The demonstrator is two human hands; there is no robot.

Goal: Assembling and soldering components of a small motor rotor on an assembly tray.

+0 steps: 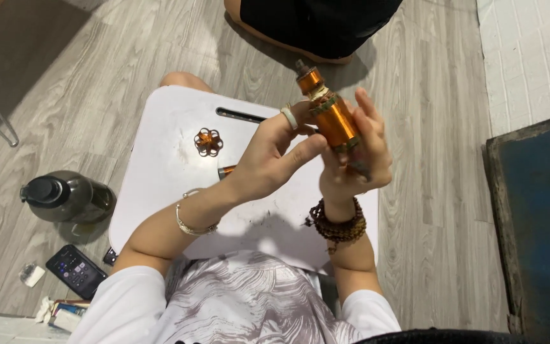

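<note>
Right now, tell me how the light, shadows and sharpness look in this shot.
Head view: even, soft indoor light; the hands cast a faint shadow on the white tray table; the orange cylinder shows mild glare and slight blur; edges bend slightly from the wide lens.

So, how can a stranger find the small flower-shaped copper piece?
Start at the white lap table over the person's knees. Left of the left hand, the small copper flower-shaped piece lies alone. Unlike the orange cylinder in both hands, it is flat with looped petals.

both forearms raised and converging in front of the chest, left hand (268, 159) curled with thumb extended toward the right, right hand (358, 153) upright, fingers wrapped closed, wrists nearly touching
</note>
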